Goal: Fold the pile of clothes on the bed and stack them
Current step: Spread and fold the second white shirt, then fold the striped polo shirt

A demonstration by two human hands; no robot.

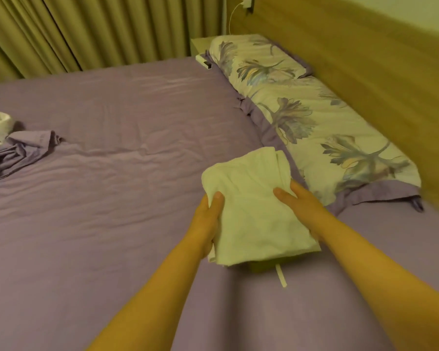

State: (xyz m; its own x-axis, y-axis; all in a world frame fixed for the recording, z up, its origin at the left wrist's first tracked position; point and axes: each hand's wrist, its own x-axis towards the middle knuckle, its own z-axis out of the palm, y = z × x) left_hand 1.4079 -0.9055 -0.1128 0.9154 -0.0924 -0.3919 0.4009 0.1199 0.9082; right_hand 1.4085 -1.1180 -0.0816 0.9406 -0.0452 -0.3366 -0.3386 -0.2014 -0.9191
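1. The bed sheet (127,173) is a matt purple woven cloth, smooth with shallow wrinkles.
2. The folded garment (254,211), lying on the sheet, is a pale, soft matt cloth with fine creases; a flat fabric tape (281,276) hangs from its near edge.
3. The pillows (327,127), at the sheet's right edge, wear matt printed cotton-like cloth with purple borders.
4. The headboard (365,72), behind the pillows, looks like smooth wood with a low sheen.
5. The curtain (86,31), beyond the sheet's far edge, is heavy pleated matt fabric.
6. The crumpled clothes (13,150), at the sheet's left edge, are rumpled purple matt cloth.
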